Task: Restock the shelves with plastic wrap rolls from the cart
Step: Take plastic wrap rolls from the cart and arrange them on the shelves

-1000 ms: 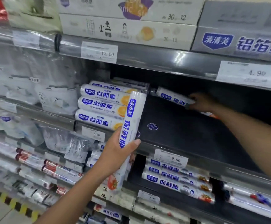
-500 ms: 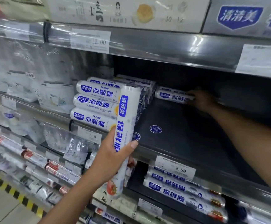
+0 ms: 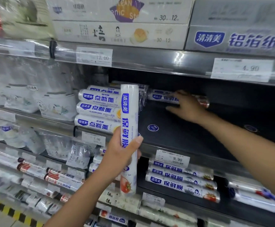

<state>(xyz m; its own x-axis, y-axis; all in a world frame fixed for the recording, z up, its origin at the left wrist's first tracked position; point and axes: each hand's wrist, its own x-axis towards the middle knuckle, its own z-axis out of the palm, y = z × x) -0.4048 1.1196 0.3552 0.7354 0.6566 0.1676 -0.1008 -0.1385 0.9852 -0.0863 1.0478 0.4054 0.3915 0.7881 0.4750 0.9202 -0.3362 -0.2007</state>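
My left hand (image 3: 118, 154) grips a white plastic wrap roll (image 3: 128, 128) with blue lettering, held upright in front of the dark middle shelf (image 3: 182, 136). My right hand (image 3: 188, 107) reaches deep into that shelf, fingers spread over a second roll (image 3: 162, 97) lying on its side at the back. The thumb is apart from this roll. To its left, a stack of similar rolls (image 3: 97, 110) lies at the shelf front.
More wrap rolls (image 3: 179, 177) lie on the shelf below, under a 9.90 price tag (image 3: 172, 158). Flat boxes (image 3: 120, 33) sit on the shelf above. Clear bagged goods (image 3: 54, 105) fill the left bays. A yellow-black floor stripe (image 3: 2, 208) runs at lower left.
My right hand pushed its roll to the back of the shelf beside the stack and spread its fingers. My left hand raised its roll to upright.
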